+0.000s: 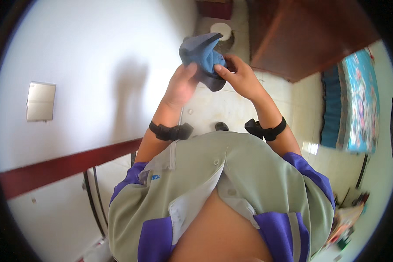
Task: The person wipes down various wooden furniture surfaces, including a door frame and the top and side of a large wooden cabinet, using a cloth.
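Both of my hands hold a soft blue and grey cloth item (208, 56) out in front of me, near the white wall. It looks like a folded cap; a black-edged flap points up and a dark grey curved part hangs below. My left hand (182, 83) grips its left side, with the thumb on the near face and the other fingers hidden or blurred. On the right side, my right hand (240, 77) pinches it, thumb pressed on the blue part and fingers behind. Black bands with small boxes are strapped round both forearms.
A metallic switch plate (41, 101) is on the left wall, above a dark red rail (70, 168). Ahead on the right stands a large brown wooden cabinet (310, 30). A round white-topped object (220, 30) is on the floor beyond my hands. A bed with a floral blue cover (358, 102) lies right.
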### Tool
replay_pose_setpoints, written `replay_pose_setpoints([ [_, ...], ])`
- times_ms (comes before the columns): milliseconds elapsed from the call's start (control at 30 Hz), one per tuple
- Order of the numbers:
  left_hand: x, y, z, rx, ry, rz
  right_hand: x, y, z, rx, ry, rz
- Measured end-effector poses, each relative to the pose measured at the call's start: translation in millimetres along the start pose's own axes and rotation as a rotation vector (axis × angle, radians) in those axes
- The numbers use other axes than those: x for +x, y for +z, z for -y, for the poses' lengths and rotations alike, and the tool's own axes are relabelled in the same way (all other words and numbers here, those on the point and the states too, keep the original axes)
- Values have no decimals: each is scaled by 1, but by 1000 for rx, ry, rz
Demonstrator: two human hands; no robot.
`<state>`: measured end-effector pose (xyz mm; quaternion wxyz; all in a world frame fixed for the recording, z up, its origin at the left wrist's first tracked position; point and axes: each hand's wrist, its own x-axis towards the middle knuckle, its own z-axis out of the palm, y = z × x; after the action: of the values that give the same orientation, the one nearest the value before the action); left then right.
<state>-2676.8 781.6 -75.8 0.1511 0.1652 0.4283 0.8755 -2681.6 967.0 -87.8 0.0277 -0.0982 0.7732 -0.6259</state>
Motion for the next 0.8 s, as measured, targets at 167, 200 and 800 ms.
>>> replay_pose_setpoints([
  [167,23,15,3,341,-80,-7,-27,9,15,-179,52,-248],
  [200,21,7,6,333,-105,-24,-37,14,24,-199,73,-308],
  [800,-3,-22,8,-272,-550,187,-196,-9,15,450,84,-1046],
])
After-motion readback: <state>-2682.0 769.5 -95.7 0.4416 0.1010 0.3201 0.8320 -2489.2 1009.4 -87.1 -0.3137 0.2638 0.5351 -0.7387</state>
